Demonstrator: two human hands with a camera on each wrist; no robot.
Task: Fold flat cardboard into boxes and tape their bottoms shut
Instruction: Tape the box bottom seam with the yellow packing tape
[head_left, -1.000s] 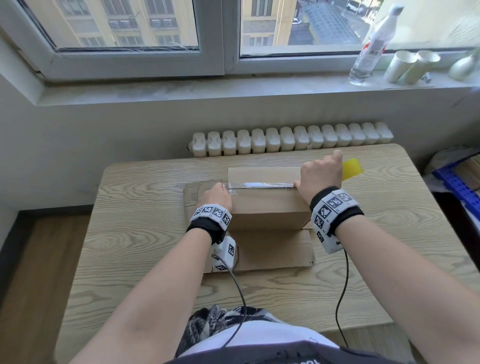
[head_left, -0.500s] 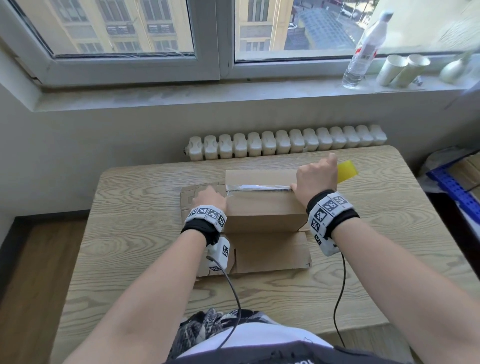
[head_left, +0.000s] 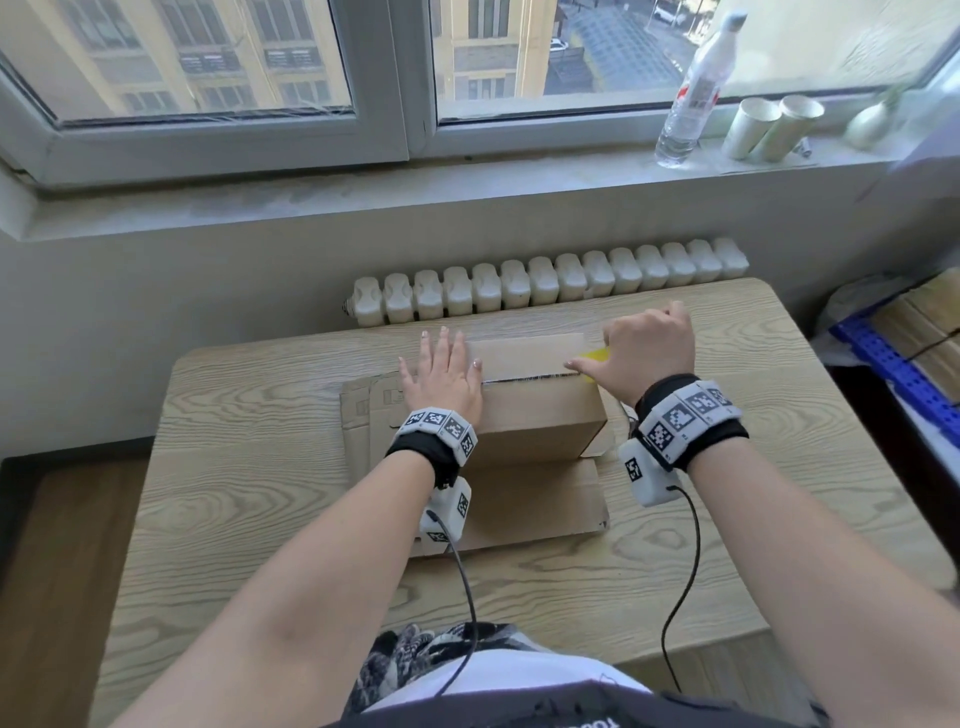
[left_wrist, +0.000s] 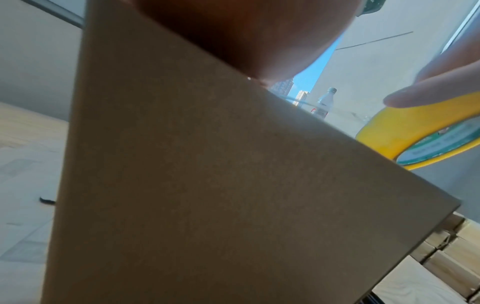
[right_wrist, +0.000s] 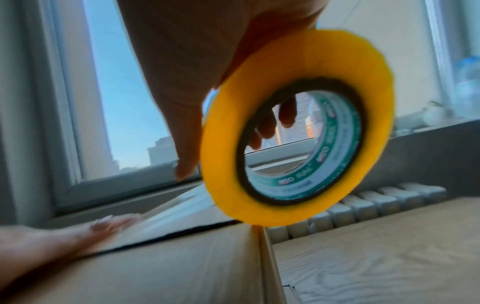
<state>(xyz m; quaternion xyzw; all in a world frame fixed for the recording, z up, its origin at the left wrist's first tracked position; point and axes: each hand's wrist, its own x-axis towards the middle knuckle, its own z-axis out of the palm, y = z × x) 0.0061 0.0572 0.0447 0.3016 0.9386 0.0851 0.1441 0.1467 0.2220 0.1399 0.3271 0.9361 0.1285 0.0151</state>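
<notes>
The box (head_left: 535, 400) stands bottom-up on the table (head_left: 270, 467), resting on flat cardboard sheets (head_left: 540, 499), and I take it as my landmark. Its centre seam (head_left: 524, 378) runs left to right across the top face, so its long axis lies crosswise to my forearms, and a glossy strip of tape already follows that line.

My left hand (head_left: 441, 376) lies flat on the box's left end, fingers straight and spread, pressing the tape's start down over the seam. My right hand (head_left: 647, 356) is at the box's right edge, fingers hooked through the core of the yellow tape roll (right_wrist: 296, 125) and thumb against its side, gripping it. The roll hangs just past the right top corner, with the strip leading from it back along the seam toward my left hand.

So the right hand is the nearer one to the unfinished end. I judge the coming move runs rightward and down over that right edge, along the seam's own axis, while the left hand keeps the box from sliding
</notes>
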